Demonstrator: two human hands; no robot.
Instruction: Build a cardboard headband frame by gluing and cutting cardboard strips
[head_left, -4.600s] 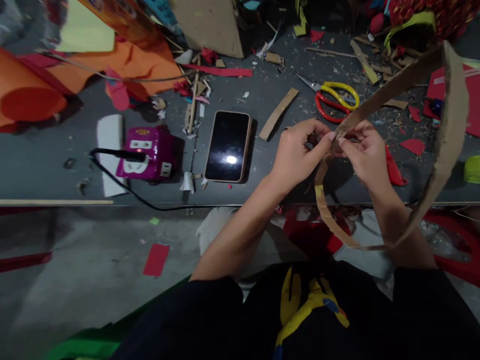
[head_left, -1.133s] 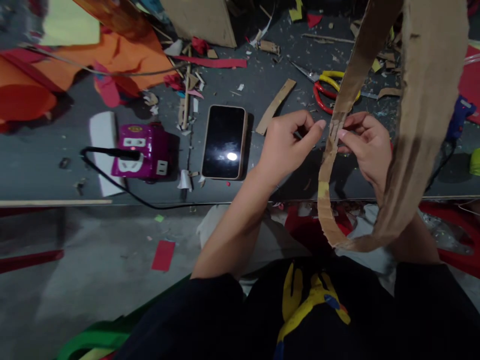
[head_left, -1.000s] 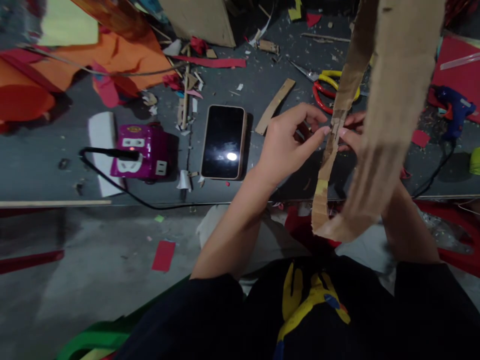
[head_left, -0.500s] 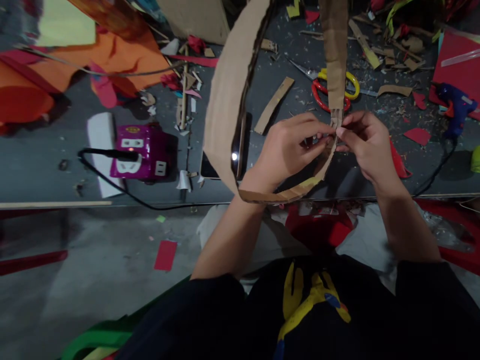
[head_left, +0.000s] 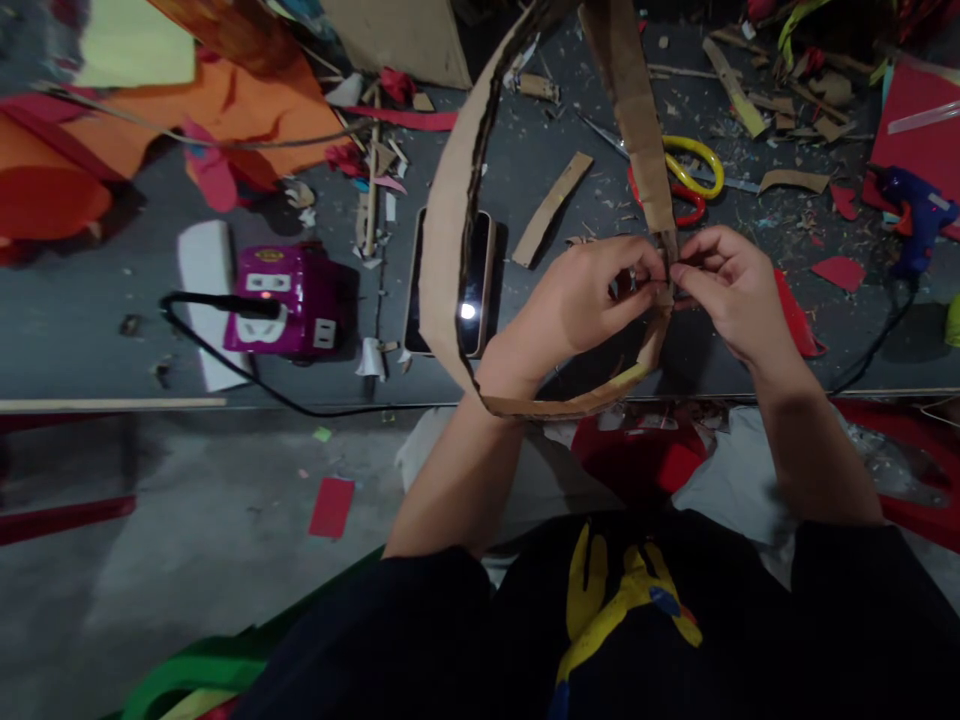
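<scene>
A long cardboard strip [head_left: 448, 250] is bent into a large loop standing over the table edge, its top running out of view. My left hand [head_left: 592, 290] reaches through the loop and pinches the strip on its right side. Facing it, my right hand [head_left: 724, 285] pinches the strip at the same spot, where the cardboard looks creased or joined. The fingertips of both hands nearly meet there, and they partly hide that spot. Behind the strip lie scissors [head_left: 694, 168] with red and yellow handles.
A phone [head_left: 486, 285] lies behind the loop. To the left stands a purple power socket block [head_left: 289, 300] with a black cable. A blue glue gun [head_left: 911, 215] rests at the right. Cardboard scraps [head_left: 553, 210], red paper and orange sheets [head_left: 255, 120] litter the table.
The cardboard loop has tilted and turned, its upper right part swinging left and its left side looking narrower. More of the phone shows. Both hands keep their pinch at nearly the same place.
</scene>
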